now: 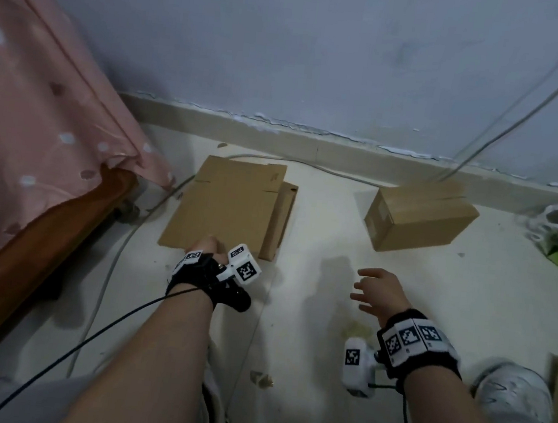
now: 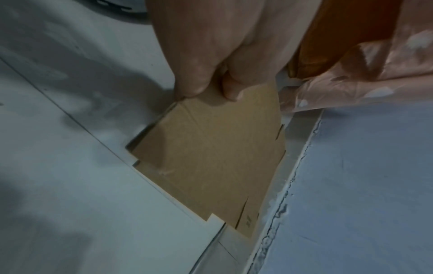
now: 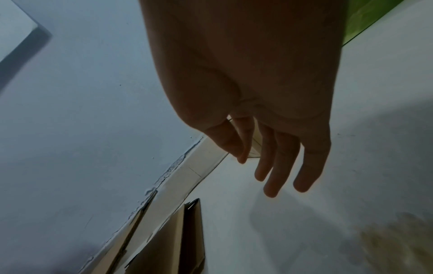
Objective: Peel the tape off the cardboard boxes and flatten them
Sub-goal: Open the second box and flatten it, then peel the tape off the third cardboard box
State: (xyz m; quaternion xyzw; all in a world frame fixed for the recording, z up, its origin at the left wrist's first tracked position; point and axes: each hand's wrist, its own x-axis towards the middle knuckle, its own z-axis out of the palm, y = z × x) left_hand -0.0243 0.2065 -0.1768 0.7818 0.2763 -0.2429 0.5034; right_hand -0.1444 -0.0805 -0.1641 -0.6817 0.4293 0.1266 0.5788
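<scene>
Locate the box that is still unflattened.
In the head view, the unflattened box sits on the floor at right, against the baseboard, ahead of the right hand.

flattened box (image 1: 226, 206): brown cardboard, lies flat on floor by the wall, a second flat piece under its right edge | taped box (image 1: 418, 215): brown, closed, still upright, well apart to the right

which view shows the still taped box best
Head view: the taped box stands whole near the wall. The right wrist view shows only a sliver between the fingers; the left wrist view shows none.
</scene>
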